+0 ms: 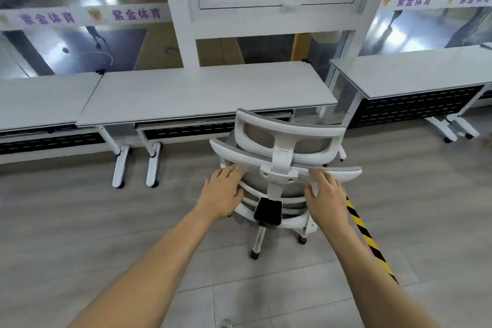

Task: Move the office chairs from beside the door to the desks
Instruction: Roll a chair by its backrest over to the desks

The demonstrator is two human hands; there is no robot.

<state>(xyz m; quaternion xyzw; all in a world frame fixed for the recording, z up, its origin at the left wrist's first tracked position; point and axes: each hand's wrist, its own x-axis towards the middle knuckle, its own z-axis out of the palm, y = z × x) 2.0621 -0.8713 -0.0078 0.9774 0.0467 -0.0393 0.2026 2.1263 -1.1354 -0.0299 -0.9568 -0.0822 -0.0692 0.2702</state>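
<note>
A white office chair (283,141) with grey mesh and a headrest stands on its castors in front of me, its back toward me and its seat facing the middle white desk (207,90). My left hand (222,192) grips the left side of the backrest's top rail. On the right side of that same rail rests my right hand (326,194), fingers curled over its edge. The chair's front is close to the desk's edge; the seat is hidden behind the backrest.
Another white desk (40,98) adjoins on the left and a third (415,74) stands to the right across a gap. Desk feet with castors (119,165) stick out onto the grey floor. Black-and-yellow tape (370,239) runs along the floor on the right. Glass partitions rise behind the desks.
</note>
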